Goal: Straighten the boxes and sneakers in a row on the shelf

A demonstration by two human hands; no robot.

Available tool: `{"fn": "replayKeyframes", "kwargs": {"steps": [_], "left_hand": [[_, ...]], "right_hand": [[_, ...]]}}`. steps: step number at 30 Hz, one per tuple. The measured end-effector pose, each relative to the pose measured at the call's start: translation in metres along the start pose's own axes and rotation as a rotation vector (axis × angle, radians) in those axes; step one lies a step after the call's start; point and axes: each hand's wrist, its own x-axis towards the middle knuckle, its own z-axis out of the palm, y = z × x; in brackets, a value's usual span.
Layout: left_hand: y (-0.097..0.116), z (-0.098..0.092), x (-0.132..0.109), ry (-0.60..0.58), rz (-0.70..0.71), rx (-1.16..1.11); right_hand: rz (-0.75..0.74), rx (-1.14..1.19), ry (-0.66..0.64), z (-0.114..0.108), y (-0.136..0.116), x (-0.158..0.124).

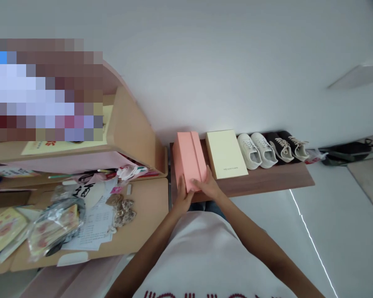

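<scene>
A pink shoebox (190,159) stands at the left end of a brown wooden bench (267,182) against the wall. My left hand (183,196) grips its near left corner. Across the near right corner lies my right hand (207,185), thumb on the near face and fingers along the side. Both hands are closed on the box; some fingertips are hidden. Just to its right lies a flat cream box (226,154) with small dark lettering. Further along are a pair of white sneakers (257,151) and a pair of black shoes (287,147) with beige laces.
At left stands a desk (149,211) cluttered with papers (93,225), plastic bags (57,227) and patterned hair bows (123,211). Its shelf side (133,128) rises near the bench. A dark bag (346,152) lies beyond the bench's right end.
</scene>
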Motion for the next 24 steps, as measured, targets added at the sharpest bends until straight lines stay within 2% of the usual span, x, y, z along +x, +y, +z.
{"fn": "replayKeyframes", "kwargs": {"steps": [3, 5, 6, 7, 9, 11, 13, 15, 19, 22, 24], "left_hand": [[0.003, 0.008, -0.006, -0.180, 0.086, 0.105], [-0.003, 0.006, -0.006, -0.271, 0.111, 0.148], [-0.007, 0.003, -0.005, -0.259, 0.090, 0.163], [-0.012, -0.002, -0.003, -0.190, 0.038, 0.167], [-0.023, -0.013, 0.002, 0.057, -0.140, 0.106], [-0.033, -0.025, 0.007, 0.247, -0.358, -0.075], [-0.041, -0.034, 0.011, 0.276, -0.532, -0.280], [-0.045, -0.037, 0.015, 0.277, -0.612, -0.375], [-0.050, -0.028, 0.028, 0.343, -0.546, -0.320], [-0.048, -0.021, 0.033, 0.377, -0.466, -0.218], [-0.042, -0.015, 0.029, 0.443, -0.390, -0.045]], "right_hand": [[0.062, -0.288, 0.150, -0.011, -0.011, 0.005], [0.086, -0.309, 0.208, -0.019, -0.013, 0.013], [0.078, -0.281, 0.235, -0.022, -0.012, 0.017], [0.059, -0.232, 0.250, -0.024, -0.009, 0.022], [0.006, -0.067, 0.228, -0.027, 0.001, 0.030], [-0.036, 0.153, 0.152, -0.026, 0.016, 0.038], [-0.044, 0.320, 0.089, -0.022, 0.033, 0.045], [0.003, 0.377, 0.072, -0.017, 0.047, 0.053], [0.082, 0.343, 0.112, -0.008, 0.052, 0.063], [-0.034, 0.297, 0.189, -0.013, 0.043, 0.060], [-0.152, 0.257, 0.226, -0.029, 0.039, 0.053]]}}
